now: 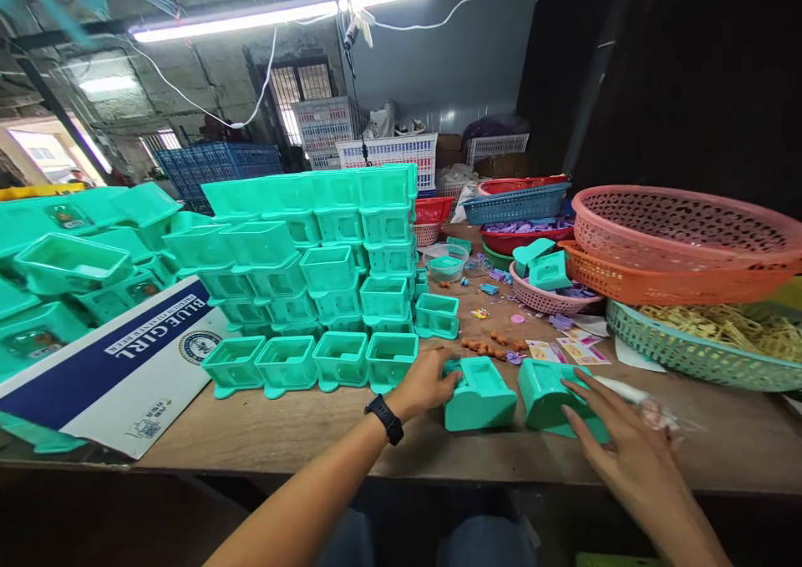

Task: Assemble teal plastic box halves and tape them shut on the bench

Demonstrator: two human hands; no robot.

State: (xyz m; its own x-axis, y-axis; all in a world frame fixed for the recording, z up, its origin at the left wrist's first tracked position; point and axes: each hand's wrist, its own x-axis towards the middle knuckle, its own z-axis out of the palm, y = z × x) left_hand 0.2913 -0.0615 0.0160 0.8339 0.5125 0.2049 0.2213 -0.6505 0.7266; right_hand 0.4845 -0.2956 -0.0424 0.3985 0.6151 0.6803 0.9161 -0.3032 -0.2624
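Note:
My left hand [431, 380], with a black watch on the wrist, has its fingers curled on the left side of a green plastic box [482, 404] that lies on the table with a rounded bulge. To the right, a second green plastic piece [551, 392] of like shape sits beside it, a small gap between them. Over that piece's right part my right hand [620, 433] is spread, fingers stretched out and touching or just above it. Left of my left hand stands a front row of open-topped green boxes [340, 358].
Stacked green boxes [313, 191] rise behind the row. A white and blue carton [156, 383] leans at left. Brown small parts [489, 346] and printed cards [580, 350] lie mid-table. Plastic baskets [682, 279] are piled at right, near a clear plastic bag [657, 417].

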